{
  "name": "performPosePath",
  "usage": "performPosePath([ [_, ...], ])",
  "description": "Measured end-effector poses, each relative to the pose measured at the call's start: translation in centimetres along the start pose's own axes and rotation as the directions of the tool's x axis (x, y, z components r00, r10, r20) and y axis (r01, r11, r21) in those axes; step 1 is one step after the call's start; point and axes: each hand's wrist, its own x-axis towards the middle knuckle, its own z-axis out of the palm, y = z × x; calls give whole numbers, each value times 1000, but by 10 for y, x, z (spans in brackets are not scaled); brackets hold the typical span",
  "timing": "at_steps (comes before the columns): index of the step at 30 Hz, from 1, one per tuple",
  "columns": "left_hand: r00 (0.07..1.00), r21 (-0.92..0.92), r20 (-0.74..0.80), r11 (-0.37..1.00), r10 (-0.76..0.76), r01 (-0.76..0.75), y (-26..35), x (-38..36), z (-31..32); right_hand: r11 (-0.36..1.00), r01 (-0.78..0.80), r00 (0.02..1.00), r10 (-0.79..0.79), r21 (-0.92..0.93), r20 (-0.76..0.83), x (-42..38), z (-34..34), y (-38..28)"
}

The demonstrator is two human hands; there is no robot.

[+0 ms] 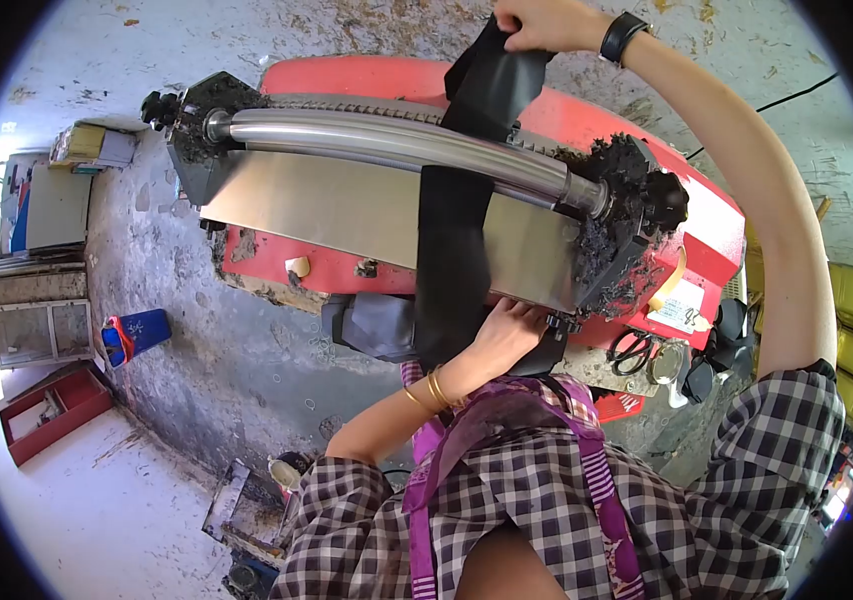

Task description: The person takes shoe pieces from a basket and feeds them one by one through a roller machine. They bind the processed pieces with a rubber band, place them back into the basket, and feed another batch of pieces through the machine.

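Black strip (455, 250) over roller (387, 140), both hands' fingers clamped on it, scissors (631, 350) nearby.

1. Steel roller (397, 140) spans the red machine (367, 80) almost end to end; black strip (452, 260) draped over it blocks the middle. I see bare roller left of the strip, only a short stretch right of it.
2. Right roller end is caked in black debris (637, 200), tight there.
3. My right hand (537, 22) grips the strip's top behind the roller; left hand (507, 330) sits at its lower end, under the steel plate (337, 205).
4. Worktop right of the left hand is cluttered: scissors (632, 350), small black parts. No clean pass.
5. Open floor (77, 500) to the left, past the blue container (137, 335).
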Motion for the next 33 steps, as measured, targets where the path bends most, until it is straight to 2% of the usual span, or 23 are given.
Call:
performPosePath([
  [2,997,111,24,991,79,-81,-6,-2,3,999,-45,996,45,-2,-77,6,-11,9],
  [3,997,105,19,991,77,-78,-7,-4,2,998,-68,991,68,0,-118,8,-15,14],
  [4,997,98,17,992,75,-76,-6,-7,1,982,-165,985,160,-89,-60,9,-27,10],
  [5,997,90,16,993,72,-73,-7,-9,-2,981,-151,982,135,-121,-131,11,-29,14],
  [6,971,57,-164,985,173,-166,-10,-11,-7,978,-140,974,108,-153,-201,16,-30,23],
  [9,917,-7,-272,952,293,-306,-2,-14,-44,977,-115,943,49,-182,-330,20,-40,37],
  [10,966,-113,-175,971,189,-211,1,-21,-63,983,-111,929,51,-145,-368,17,-43,33],
  [11,964,-240,-258,962,69,-133,-1,-22,-86,989,-108,913,57,-105,-403,13,-44,33],
  [12,985,-62,-31,984,-172,170,-2,-22,-110,997,9,935,-35,-76,-353,11,-32,36],
  [14,803,-165,-425,908,-418,386,-24,-18,-139,967,254,934,-246,-3,-259,16,12,45],
  [15,702,-163,-350,778,-621,607,-31,-14,-156,929,368,910,-351,39,-221,18,18,44],
  [16,640,-223,-384,740,-665,635,-45,-11,-154,940,335,942,-336,65,-6,10,14,16],
  [17,647,-215,-419,762,-637,611,-54,2,-154,952,294,928,-306,85,212,-1,12,-21],
  [19,654,-200,-473,794,-591,574,-60,24,-150,913,324,838,-398,247,373,-6,37,-46],
  [21,593,-152,-644,841,-483,520,-61,25,-154,910,346,842,-408,228,352,-10,52,-60],
  [22,556,-125,-716,861,-422,493,-60,25,-156,930,241,860,-337,276,382,-6,57,-61],
  [24,670,21,-692,919,-270,393,-35,7,-157,980,145,928,-183,136,323,-6,51,-55],
  [25,796,-252,-461,918,-392,306,-14,-1,-141,993,95,952,-110,66,285,-5,48,-52],
  [26,914,-410,-182,873,-363,265,-1,-7,-114,974,122,979,-149,189,136,-2,54,-33],
  [27,947,-513,84,802,-310,308,12,-9,-89,989,107,984,-119,99,131,0,45,-28],
  [29,993,-60,-49,993,-108,105,18,-12,-21,990,132,991,-132,45,-23,-1,33,-17],
  [32,998,212,38,976,-55,46,10,-5,7,1000,-7,995,10,23,-94,1,3,-9],
  [33,998,175,52,984,-48,38,9,-5,5,999,-42,993,41,-7,-109,3,-7,-7],
])
